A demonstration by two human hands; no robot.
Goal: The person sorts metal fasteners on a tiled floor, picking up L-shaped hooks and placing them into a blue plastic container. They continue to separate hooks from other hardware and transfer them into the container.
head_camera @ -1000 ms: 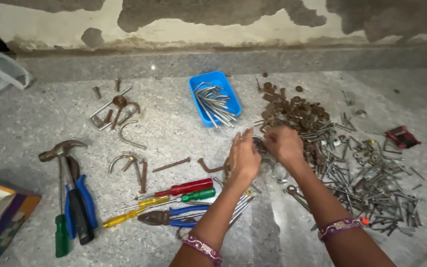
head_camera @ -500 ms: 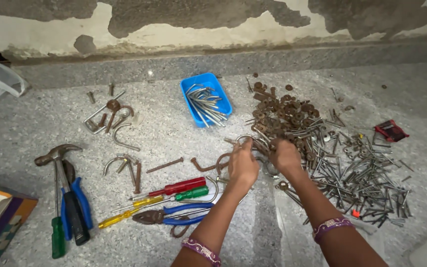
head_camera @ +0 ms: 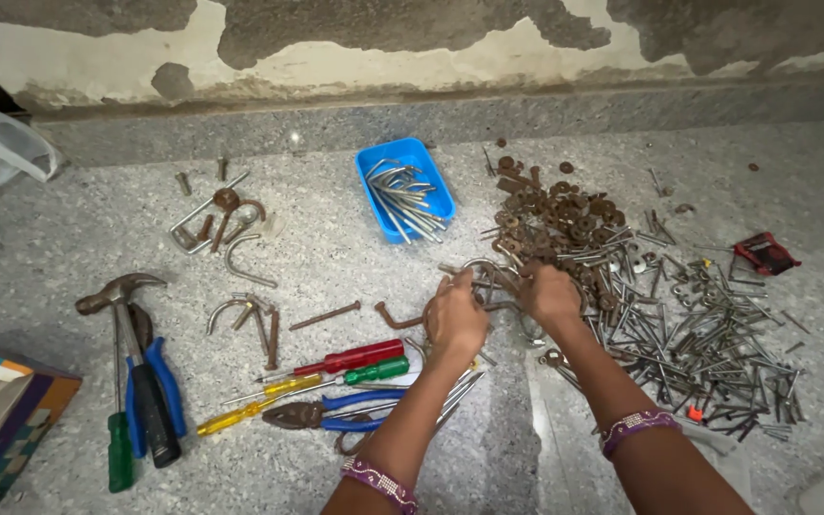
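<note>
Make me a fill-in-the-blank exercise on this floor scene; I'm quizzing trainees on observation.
1. The tray holding bent metal rods is coloured ____.
2. The hammer lies to the person's ____.
3. Beside the red screwdriver lies a shorter one with a ____ handle.
4. Both hands, left hand and right hand, grip a curved metal ____.

Missing words: blue; left; green; hook

Speckled floor (head_camera: 355,277), scattered hardware (head_camera: 679,315), tools (head_camera: 336,381)

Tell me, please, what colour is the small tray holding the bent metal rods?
The tray is bright blue, seen clearly in the head view.
</note>
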